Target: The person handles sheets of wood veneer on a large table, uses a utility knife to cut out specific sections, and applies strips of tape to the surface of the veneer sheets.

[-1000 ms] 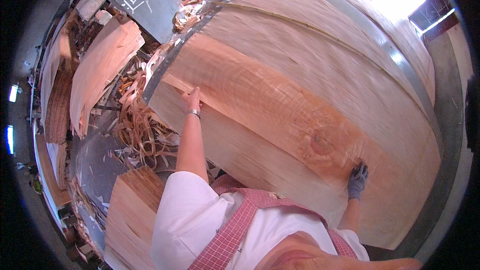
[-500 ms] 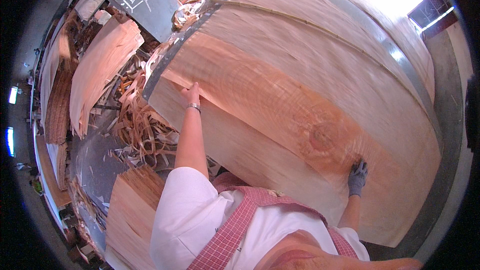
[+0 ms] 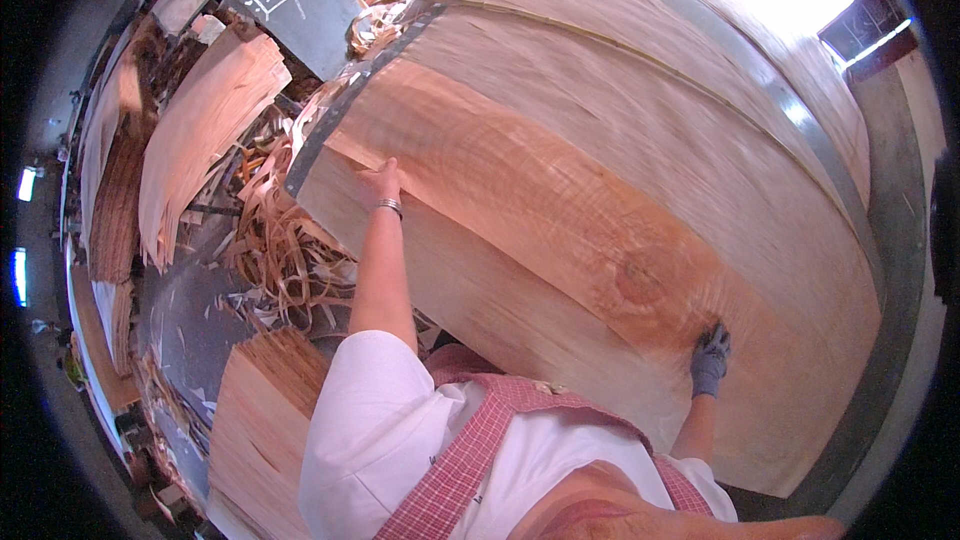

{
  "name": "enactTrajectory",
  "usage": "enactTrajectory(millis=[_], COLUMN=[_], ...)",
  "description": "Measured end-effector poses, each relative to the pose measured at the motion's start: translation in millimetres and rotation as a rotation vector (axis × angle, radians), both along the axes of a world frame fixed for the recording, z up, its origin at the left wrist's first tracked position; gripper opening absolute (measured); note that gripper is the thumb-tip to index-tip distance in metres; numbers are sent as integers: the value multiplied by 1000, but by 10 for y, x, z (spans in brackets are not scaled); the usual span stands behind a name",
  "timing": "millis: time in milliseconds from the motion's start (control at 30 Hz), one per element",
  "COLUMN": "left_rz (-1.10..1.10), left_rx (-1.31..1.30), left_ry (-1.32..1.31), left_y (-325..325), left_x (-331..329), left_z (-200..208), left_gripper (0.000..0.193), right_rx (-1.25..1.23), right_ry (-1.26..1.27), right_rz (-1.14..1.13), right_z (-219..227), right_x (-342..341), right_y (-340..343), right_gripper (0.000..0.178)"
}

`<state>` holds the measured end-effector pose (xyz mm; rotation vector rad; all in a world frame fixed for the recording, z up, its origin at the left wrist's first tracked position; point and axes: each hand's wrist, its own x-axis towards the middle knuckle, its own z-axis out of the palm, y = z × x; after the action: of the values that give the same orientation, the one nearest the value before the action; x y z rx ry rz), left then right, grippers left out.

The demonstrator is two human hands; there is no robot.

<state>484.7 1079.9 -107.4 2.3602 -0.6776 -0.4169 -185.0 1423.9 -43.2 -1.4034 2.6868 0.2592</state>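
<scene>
Veneer sheet, orange-brown, lies slantwise from far left to near right on a larger pale sheet, which covers most of the bench. Dark round knot toward its right end.

Left hand: bare, at the near edge by the left end, thumb side against the orange wood; cannot tell whether the fingers pinch the edge or only press on it. Right hand: grey glove, laid open on the near right end, fingers extended, nothing grasped.

Surroundings: long thin stick across the far part of the pale sheet; tangle of scrap strips left of the bench, with a stack of sheets beyond.

Risks (judgement): uneven pull between the hands could skew the orange sheet on the pale one. Lifting one edge sharply could split it along the grain; the knot looks the likeliest weak spot. Too light a right-hand press could let that end slide; a smooth glove would worsen this.
</scene>
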Motion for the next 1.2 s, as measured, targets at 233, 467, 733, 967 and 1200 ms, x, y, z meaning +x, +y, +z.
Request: enactTrajectory(millis=[233,467,733,967,1200], left_rz=[-1006,-1158,-1482,-1667,-1726], left_rx=[-69,-242,-91,-67,60], left_ry=[-691,-612,-459,-674,-659], left_y=[-418,-986,-1122,-1304,-1323], left_x=[-193,693,1962,2177,2152], left_z=[322,-243,385,649,673], left_gripper=[78,79,86,102,87], right_rx=[-57,-251,-371,-132,-419], right_ry=[89,-273,-840,-312,-335], right_rz=[100,33,1008,1246,1376], right_z=[-146,248,256,-169,-263], right_x=[30,550,4637,6693,6865], right_y=[-4,-693,-3223,-4311,-4309], right_gripper=[48,40,37,28,28])
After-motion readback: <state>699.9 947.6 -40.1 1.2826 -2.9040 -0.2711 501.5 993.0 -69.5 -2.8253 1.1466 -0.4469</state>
